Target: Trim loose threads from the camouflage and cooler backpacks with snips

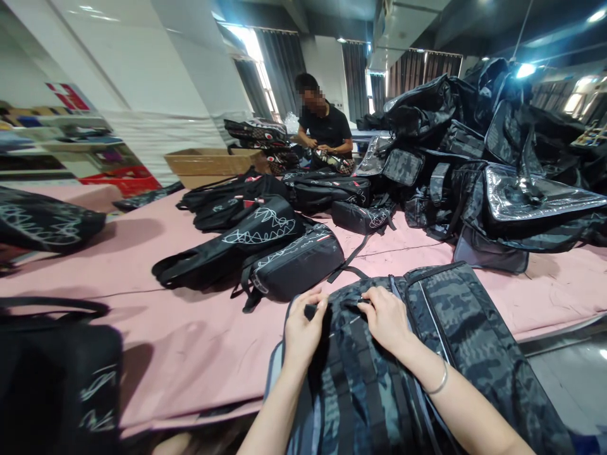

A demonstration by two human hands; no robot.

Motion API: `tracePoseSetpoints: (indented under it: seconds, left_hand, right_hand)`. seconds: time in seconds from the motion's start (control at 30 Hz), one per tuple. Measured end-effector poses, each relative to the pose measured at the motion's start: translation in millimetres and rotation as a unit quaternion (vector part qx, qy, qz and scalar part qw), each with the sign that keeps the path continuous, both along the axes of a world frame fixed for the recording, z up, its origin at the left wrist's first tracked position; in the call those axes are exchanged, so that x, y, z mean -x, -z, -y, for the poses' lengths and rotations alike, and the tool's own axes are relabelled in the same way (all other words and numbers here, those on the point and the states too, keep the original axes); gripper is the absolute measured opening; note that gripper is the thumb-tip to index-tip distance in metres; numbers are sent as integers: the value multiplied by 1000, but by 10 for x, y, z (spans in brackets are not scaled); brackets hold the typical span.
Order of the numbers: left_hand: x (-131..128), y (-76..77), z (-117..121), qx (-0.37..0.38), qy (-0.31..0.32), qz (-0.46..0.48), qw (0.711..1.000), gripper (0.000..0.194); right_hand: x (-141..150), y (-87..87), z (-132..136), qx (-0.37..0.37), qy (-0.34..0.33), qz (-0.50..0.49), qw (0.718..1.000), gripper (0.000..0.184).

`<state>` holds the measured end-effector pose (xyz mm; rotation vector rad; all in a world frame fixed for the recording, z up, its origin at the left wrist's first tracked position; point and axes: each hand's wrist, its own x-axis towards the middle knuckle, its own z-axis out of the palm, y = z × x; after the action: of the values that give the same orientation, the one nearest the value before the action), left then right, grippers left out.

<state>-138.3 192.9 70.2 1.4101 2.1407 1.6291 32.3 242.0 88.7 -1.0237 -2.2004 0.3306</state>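
A dark camouflage backpack [455,328] lies in front of me at the near edge of the pink table [190,341]. My left hand [302,332] is closed on the fabric near the bag's top, thumb and fingers pinching it. My right hand [386,319] is curled and pinches the same upper edge just to the right, close to a strap. A thin bangle sits on my right wrist. What lies under the fingertips is hidden.
Black backpacks with white scribble prints [265,246] lie across the table's middle. A tall heap of camouflage bags [493,170] fills the right. A person in black [325,129] works at the far end beside a cardboard box [208,161]. Another black bag [57,379] sits at near left.
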Motion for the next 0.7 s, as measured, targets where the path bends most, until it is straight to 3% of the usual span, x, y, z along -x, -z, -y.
tracePoseSetpoints:
  seconds: [0.2, 0.5, 0.7]
  left_hand:
    - [-59, -15, 0, 26, 22, -49, 998, 18]
    - [-116, -43, -2, 4, 31, -55, 998, 13]
    - [-132, -77, 14, -25, -22, 17, 999, 25]
  right_hand:
    - [-10, -19, 2, -21, -5, 20, 1000, 11]
    - [41, 17, -20, -59, -44, 29, 997, 5]
    - [48, 45, -56, 0, -28, -78, 997, 8]
